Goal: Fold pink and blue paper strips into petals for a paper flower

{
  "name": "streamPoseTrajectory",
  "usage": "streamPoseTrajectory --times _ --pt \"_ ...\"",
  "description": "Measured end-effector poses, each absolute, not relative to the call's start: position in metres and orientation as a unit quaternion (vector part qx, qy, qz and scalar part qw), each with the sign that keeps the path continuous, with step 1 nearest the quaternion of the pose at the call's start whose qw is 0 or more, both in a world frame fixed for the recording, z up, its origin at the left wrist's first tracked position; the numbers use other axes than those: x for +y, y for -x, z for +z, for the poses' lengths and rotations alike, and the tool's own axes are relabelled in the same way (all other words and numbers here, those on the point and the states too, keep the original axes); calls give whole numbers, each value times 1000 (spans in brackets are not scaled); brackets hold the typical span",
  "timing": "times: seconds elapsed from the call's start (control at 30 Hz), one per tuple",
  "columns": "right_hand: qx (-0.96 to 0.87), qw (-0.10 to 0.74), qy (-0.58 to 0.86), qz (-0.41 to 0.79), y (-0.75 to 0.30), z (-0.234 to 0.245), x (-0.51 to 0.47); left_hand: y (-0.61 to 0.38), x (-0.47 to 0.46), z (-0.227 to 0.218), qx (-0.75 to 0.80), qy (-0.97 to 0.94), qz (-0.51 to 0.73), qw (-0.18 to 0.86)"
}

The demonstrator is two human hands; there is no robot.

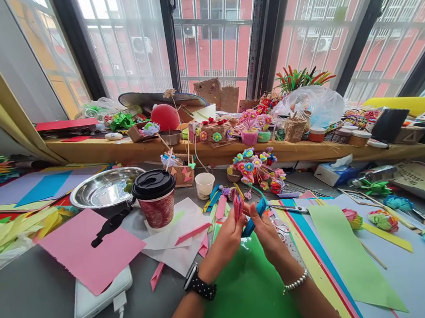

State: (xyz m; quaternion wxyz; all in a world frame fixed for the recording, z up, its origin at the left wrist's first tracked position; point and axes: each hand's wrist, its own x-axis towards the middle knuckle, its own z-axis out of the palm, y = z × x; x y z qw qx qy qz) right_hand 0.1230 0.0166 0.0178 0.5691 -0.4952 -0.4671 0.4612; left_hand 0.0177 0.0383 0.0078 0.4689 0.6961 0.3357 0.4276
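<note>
Over the green mat, my left hand is closed on a folded pink paper piece, which stands up from the fingers. My right hand pinches a blue folded paper strip whose other end shows above the thumb. Both hands nearly meet, and some fingertips are hidden behind the papers. Just past the hands lie more blue and pink folded pieces. To the left, pink folded strips rest on white paper sheets. Scissors lie right of my right hand.
A lidded coffee cup, a steel bowl and a paper cup stand behind to the left. Pink paper covers part of a white power bank. At right are green paper and paper flowers. Crafts line the windowsill.
</note>
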Motion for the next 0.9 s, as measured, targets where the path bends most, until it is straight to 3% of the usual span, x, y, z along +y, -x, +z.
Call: streamPoseTrajectory --times 0.3,0.7,0.9 --pt "-500 541 480 476 -122 22 16 -12 34 18 314 -732 335 503" --pt "-489 528 435 541 -130 18 20 -10 32 22 326 -631 321 626" --pt "-512 540 454 490 -147 22 22 -7 36 22 292 -596 319 676"
